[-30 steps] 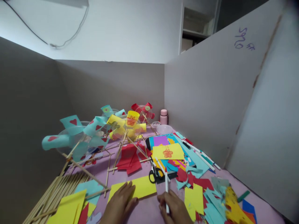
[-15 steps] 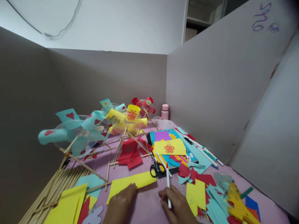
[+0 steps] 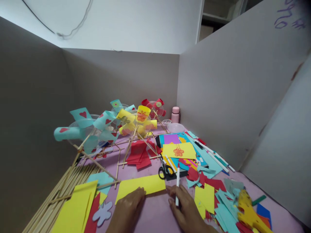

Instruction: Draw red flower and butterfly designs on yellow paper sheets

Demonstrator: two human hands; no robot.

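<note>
A strip of yellow paper (image 3: 143, 185) lies in front of me with its right edge slightly raised. My left hand (image 3: 130, 205) is at its near edge, fingers closed and pressed on the paper. Their tips are partly hidden. My right hand (image 3: 186, 207) is closed around a white marker (image 3: 178, 183), which stands nearly upright with its red tip at the top. The index fingertip reaches the right corner of the strip. Just beyond that corner are black-handled scissors (image 3: 166, 171).
Pinwheels of blue (image 3: 91, 127), yellow (image 3: 137, 121) and red paper (image 3: 155, 108) on stick frames stand behind. Bamboo sticks (image 3: 58, 197) lie left. Paper scraps (image 3: 206, 197) and a yellow glue gun (image 3: 249, 210) lie right. A pink bottle (image 3: 175, 115) stands at the back.
My right hand has moved up toward the yellow strip, and its index finger now reaches the corner. The marker stays in it. The view has shifted slightly left.
</note>
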